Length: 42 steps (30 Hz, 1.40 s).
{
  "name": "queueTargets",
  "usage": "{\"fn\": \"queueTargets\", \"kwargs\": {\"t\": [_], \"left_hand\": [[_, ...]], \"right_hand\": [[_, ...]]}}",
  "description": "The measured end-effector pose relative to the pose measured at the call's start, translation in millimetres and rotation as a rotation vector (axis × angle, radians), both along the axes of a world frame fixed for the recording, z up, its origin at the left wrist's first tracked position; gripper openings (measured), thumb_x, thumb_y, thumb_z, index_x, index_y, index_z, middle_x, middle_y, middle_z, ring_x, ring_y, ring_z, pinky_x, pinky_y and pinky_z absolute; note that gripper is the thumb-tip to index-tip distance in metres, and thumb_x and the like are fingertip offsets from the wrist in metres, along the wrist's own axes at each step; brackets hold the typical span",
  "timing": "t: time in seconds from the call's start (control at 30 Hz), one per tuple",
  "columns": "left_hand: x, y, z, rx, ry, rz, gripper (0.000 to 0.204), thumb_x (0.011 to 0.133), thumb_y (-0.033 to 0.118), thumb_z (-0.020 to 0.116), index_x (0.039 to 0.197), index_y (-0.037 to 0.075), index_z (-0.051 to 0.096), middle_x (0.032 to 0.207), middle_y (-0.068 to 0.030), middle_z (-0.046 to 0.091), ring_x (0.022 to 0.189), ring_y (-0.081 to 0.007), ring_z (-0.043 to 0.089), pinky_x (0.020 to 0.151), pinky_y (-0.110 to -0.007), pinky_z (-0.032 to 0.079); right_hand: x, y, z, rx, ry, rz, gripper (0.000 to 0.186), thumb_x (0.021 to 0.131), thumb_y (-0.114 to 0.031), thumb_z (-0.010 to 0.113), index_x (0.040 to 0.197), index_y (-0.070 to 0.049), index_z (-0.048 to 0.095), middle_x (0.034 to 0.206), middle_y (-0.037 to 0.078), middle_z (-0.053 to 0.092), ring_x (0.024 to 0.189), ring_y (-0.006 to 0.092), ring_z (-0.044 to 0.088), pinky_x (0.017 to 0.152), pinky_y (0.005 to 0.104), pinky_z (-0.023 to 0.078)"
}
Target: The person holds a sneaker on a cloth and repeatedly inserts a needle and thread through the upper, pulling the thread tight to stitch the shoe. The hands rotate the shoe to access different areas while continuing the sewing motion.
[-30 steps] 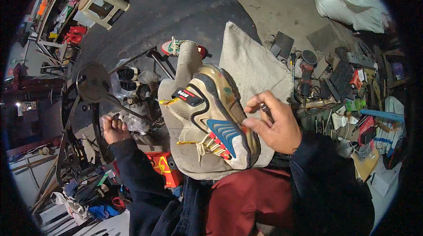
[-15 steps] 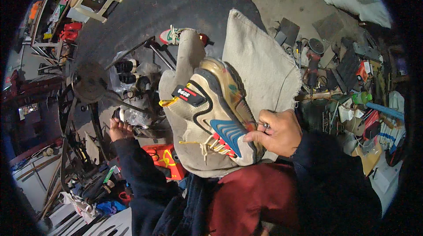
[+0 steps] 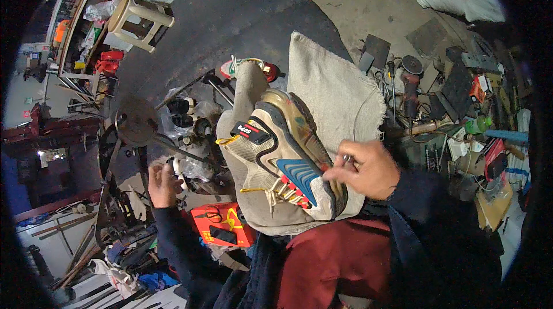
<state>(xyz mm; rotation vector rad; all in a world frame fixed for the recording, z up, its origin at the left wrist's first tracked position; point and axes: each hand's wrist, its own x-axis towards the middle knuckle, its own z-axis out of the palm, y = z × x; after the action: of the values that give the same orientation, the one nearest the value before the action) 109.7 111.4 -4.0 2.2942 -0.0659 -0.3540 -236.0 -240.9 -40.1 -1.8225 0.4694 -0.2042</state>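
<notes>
A beige sneaker with blue ribbed panels, a black strap and red-and-cream laces lies on its side on a pale canvas cloth over my lap. Its toe points toward me, its yellowish sole to the right. By the toe-side sole edge, my right hand is closed with thumb and fingers pinched around a small metal piece, mostly hidden in the grip. My left hand is raised left of the shoe, apart from it, its fingers slightly bent and spread, somewhat blurred. I cannot make out anything in it.
A red box bearing scissors and a black flat object sits left of my lap. Beyond stand a round-topped metal stand and a plastic stool. Another shoe lies ahead. Right, an angle grinder lies among scattered tools.
My left hand has risen and turned upward. My right hand stays by the sole edge, shifted slightly. The whole view has swung a little, showing more of the red box.
</notes>
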Motion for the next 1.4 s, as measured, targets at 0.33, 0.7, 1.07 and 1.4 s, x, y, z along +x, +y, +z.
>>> {"fn": "queueTargets", "kwargs": {"t": [0.33,0.7,1.07,1.4], "left_hand": [[-129.0,-118.4,34.8,-0.725,0.599,-0.355,0.047,0.093,0.019,0.072,0.132,0.002,0.049,0.127,-0.0190,0.064,0.124,-0.0359,0.062,0.107,-0.048,0.048],[-114.9,-178.0,29.2,-0.227,0.837,-1.045,0.046,0.092,0.008,0.077,0.134,-0.001,0.062,0.128,-0.0070,0.069,0.119,-0.0180,0.060,0.105,-0.036,0.047],[-132.5,-185.1,19.1,-0.277,0.799,-1.014,0.053,0.086,-0.002,0.079,0.135,0.001,0.059,0.131,-0.0099,0.067,0.118,-0.0219,0.063,0.106,-0.038,0.048],[-158.1,-189.2,7.1,-0.269,0.718,-0.891,0.042,0.084,0.000,0.081,0.123,-0.001,0.065,0.112,-0.0102,0.074,0.104,-0.0211,0.070,0.094,-0.038,0.057]], "right_hand": [[-32.0,-54.1,9.9,-0.336,-0.045,-0.340,0.036,0.098,-0.012,0.055,0.131,-0.001,0.063,0.099,0.022,0.064,0.091,0.0395,0.064,0.081,0.0410,0.052],[-43.6,11.4,11.2,0.063,-0.085,0.137,0.048,0.094,0.002,0.059,0.141,-0.008,0.061,0.087,0.015,0.061,0.073,0.0312,0.060,0.068,0.0397,0.049],[-43.1,-5.8,5.2,0.038,-0.091,0.269,0.043,0.095,-0.002,0.061,0.138,-0.005,0.064,0.078,0.013,0.056,0.066,0.0268,0.059,0.062,0.0369,0.047],[2.4,-62.4,20.0,0.155,-0.025,0.586,0.038,0.087,0.001,0.061,0.123,-0.005,0.073,0.106,0.024,0.073,0.093,0.0386,0.073,0.078,0.0436,0.056]]}}
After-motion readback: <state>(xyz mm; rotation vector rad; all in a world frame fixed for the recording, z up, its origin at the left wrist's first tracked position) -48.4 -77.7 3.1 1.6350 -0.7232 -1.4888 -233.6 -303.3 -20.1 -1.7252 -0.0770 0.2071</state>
